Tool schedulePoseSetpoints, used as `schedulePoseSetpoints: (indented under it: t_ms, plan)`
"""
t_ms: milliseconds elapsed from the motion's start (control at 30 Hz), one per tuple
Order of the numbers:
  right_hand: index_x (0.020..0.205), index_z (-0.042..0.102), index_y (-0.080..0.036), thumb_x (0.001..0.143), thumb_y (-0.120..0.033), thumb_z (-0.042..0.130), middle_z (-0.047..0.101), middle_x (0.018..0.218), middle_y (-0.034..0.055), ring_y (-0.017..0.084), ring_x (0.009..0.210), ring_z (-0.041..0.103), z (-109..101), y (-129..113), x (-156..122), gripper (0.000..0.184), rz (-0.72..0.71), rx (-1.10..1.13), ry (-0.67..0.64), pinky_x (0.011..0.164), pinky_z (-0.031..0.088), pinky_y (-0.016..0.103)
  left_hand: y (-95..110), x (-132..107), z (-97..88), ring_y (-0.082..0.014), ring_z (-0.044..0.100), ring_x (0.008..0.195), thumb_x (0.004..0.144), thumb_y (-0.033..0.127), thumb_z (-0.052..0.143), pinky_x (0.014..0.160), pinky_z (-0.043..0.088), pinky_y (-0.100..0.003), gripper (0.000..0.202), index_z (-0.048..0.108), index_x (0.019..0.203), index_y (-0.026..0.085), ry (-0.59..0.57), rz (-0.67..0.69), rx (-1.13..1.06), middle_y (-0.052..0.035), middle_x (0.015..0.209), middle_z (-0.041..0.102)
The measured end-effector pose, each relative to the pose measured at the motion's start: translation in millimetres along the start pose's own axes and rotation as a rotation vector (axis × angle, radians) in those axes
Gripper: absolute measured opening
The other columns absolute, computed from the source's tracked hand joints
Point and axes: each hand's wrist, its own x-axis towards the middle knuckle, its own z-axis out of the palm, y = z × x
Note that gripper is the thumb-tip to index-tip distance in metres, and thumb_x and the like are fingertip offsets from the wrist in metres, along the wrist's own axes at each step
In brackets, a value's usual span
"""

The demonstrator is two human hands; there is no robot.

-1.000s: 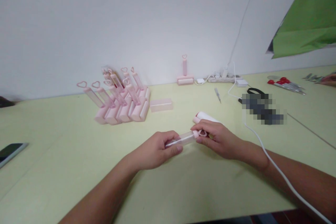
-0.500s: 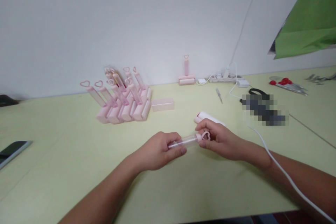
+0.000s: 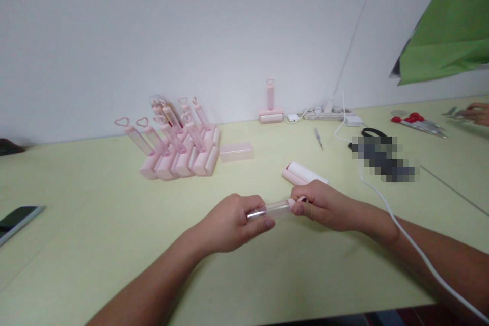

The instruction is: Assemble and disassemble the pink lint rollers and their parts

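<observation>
Between my two hands lies a clear tubular handle point(image 3: 278, 208) with a pink heart-shaped loop point(image 3: 303, 199) at its right end. My left hand point(image 3: 239, 221) is closed round the tube's left part, thumb and fingers along its sides, hiding that end. My right hand point(image 3: 319, 202) grips the pink end and covers much of the loop. Just behind the right hand, a pink and white lint roller head point(image 3: 303, 173) rests on the table. Further left stand several pink lint rollers point(image 3: 179, 160) with heart-topped clear handles, close together.
A pink cover point(image 3: 236, 152) lies beside the rollers; one roller point(image 3: 271, 107) stands by the wall. Rightward are a power strip point(image 3: 328, 113), a screwdriver point(image 3: 318, 139), red-handled tools point(image 3: 418, 121) and a white cable point(image 3: 405, 244). A phone point(image 3: 19, 221) is far left. Another person's hand point(image 3: 476, 113) shows far right.
My right hand has shifted its fingers and closed more tightly over the heart loop. My left hand keeps its hold. Another person's hand has come into view at the far right.
</observation>
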Motion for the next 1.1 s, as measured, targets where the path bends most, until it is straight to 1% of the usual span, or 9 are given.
schedulePoseSetpoints:
  t_ms: [133,300,567,733,900,1033,1100]
  plan:
    - [0.071,0.054,-0.016,0.097,-0.058,0.042,0.047,0.059,-0.0036,0.01,0.055,0.041,2,-1,0,0.051,-0.033,-0.028,0.004,0.054,0.028,0.023,1,-2,-1.4,-0.0088,0.042,0.052,0.089,0.051,0.056,0.05,0.025,-0.021,0.035,0.061,0.079,0.018,-0.015,0.012,0.038,0.0043,0.058,0.049]
    - [0.073,0.06,-0.015,0.098,-0.057,0.042,0.052,0.06,-0.0019,0.011,0.056,0.044,2,-3,-1,0.051,-0.025,-0.066,-0.02,0.055,0.03,0.024,1,-3,-1.6,-0.0088,0.04,0.05,0.09,0.05,0.056,0.05,0.023,-0.022,0.035,0.06,0.077,0.018,-0.017,0.031,0.066,0.0045,0.057,0.048]
    - [0.069,0.058,-0.016,0.097,-0.059,0.041,0.052,0.057,-0.0012,0.011,0.053,0.042,5,-4,1,0.054,-0.009,-0.086,-0.026,0.052,0.028,0.024,-1,-2,-1.1,-0.0097,0.04,0.05,0.089,0.049,0.057,0.05,0.022,-0.022,0.033,0.061,0.078,0.018,-0.026,0.037,0.116,0.0038,0.055,0.05]
    - [0.071,0.058,-0.017,0.098,-0.056,0.043,0.053,0.058,-0.0009,0.012,0.053,0.044,7,-3,-1,0.05,0.002,-0.104,-0.033,0.052,0.028,0.024,-3,-2,0.1,-0.0102,0.041,0.049,0.089,0.049,0.057,0.051,0.023,-0.023,0.032,0.063,0.08,0.019,-0.014,0.064,0.136,0.0031,0.055,0.052]
    - [0.075,0.058,-0.016,0.098,-0.054,0.044,0.054,0.06,-0.001,0.011,0.054,0.045,12,0,1,0.046,0.02,-0.103,-0.113,0.052,0.028,0.024,-5,-1,0.5,-0.0104,0.043,0.049,0.088,0.046,0.059,0.05,0.024,-0.023,0.028,0.064,0.081,0.019,-0.036,0.089,0.163,0.0021,0.056,0.054]
    - [0.076,0.057,-0.016,0.101,-0.048,0.042,0.058,0.066,0.0014,0.012,0.058,0.049,13,2,5,0.043,0.007,-0.167,-0.129,0.055,0.03,0.025,-8,1,0.8,-0.0106,0.044,0.048,0.087,0.045,0.059,0.049,0.023,-0.023,0.028,0.066,0.08,0.019,0.0,0.068,0.188,0.0014,0.056,0.055]
    - [0.078,0.059,-0.016,0.1,-0.044,0.045,0.061,0.069,0.003,0.013,0.062,0.052,13,0,5,0.039,0.001,-0.218,-0.163,0.058,0.032,0.025,-9,2,1.4,-0.0109,0.045,0.048,0.085,0.044,0.062,0.049,0.023,-0.023,0.026,0.067,0.078,0.019,0.005,0.066,0.193,0.0012,0.055,0.055]
